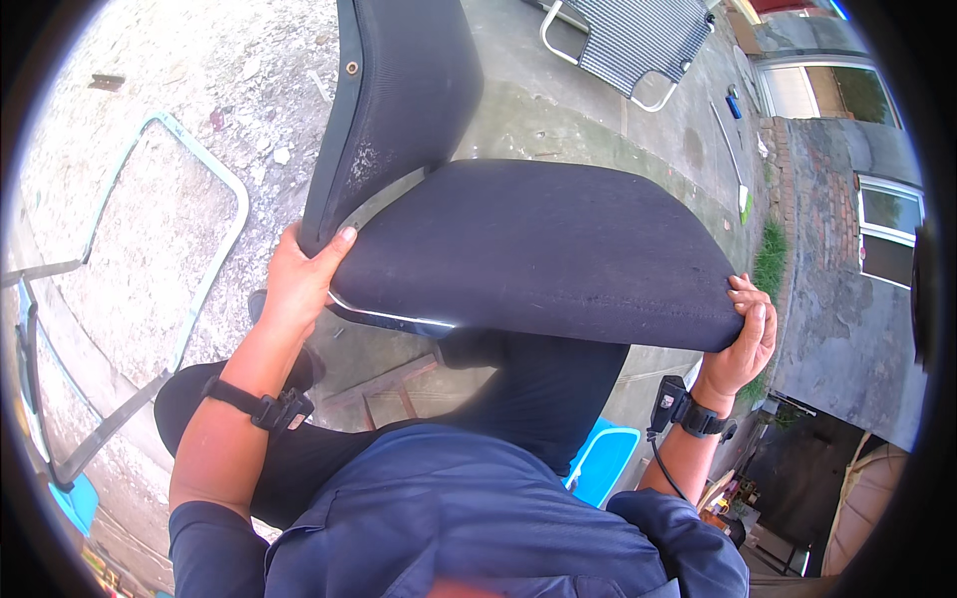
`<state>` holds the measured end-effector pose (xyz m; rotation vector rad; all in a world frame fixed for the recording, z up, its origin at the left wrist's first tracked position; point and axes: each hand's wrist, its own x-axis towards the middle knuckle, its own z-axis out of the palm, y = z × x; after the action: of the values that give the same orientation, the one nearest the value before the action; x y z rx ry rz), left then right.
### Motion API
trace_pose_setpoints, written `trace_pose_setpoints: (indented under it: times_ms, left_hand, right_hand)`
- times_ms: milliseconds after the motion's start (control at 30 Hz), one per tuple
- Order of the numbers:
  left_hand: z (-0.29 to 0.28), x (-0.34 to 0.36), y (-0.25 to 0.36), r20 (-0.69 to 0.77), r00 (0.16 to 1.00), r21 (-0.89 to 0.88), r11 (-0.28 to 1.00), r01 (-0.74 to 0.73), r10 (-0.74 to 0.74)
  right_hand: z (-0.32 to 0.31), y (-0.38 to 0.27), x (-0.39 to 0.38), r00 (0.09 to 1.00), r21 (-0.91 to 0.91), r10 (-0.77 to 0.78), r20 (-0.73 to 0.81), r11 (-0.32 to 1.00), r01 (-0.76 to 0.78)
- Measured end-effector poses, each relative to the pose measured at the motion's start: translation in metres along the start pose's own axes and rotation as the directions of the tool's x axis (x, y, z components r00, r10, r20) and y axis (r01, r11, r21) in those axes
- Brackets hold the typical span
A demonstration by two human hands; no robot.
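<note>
Clamping a black seat (538, 249) by opposite edges, left hand (304, 271) and right hand (744, 334) have a concrete strip (558, 120) beyond.

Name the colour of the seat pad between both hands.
The seat pad is black, best seen in the head view.

Around me in daylight, the grey concrete floor (588, 120) gives way past its left edge to pale, rough ground (199, 60), a woven lounge seat (643, 40) stands farther out, and grass (771, 257) grows along its right edge beside a plastered wall (832, 324) with exposed brick (835, 174) and white-framed windows (889, 211).
</note>
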<state>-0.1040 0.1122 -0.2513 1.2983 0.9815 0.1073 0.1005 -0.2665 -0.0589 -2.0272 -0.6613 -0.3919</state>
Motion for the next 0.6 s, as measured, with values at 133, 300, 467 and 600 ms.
trace_pose_setpoints:
  times_ms: [133, 300, 467, 600]
  left_hand:
    - [0.0001, -0.0011, 0.002, -0.01, 1.0, 0.02, 1.0, -0.002, 0.002]
    - [0.001, -0.0001, 0.001, -0.024, 1.0, 0.024, 1.0, -0.02, 0.02]
    - [0.001, -0.0005, 0.0035, -0.022, 0.999, 0.029, 0.999, -0.023, 0.024]
    - [0.0019, -0.0006, 0.0032, -0.019, 0.999, 0.0, 1.0, -0.031, 0.031]
  right_hand:
    - [-0.0012, 0.0018, 0.0011, 1.0, 0.005, -0.012, 0.013, 1.0, 0.011]
    - [-0.0022, 0.0038, 0.0013, 1.0, 0.021, -0.017, 0.013, 1.0, 0.016]
    - [-0.0014, 0.004, 0.0026, 1.0, 0.021, -0.01, 0.01, 1.0, 0.01]
    - [-0.0001, 0.0024, 0.0039, 1.0, 0.037, -0.006, 0.009, 0.999, 0.006]
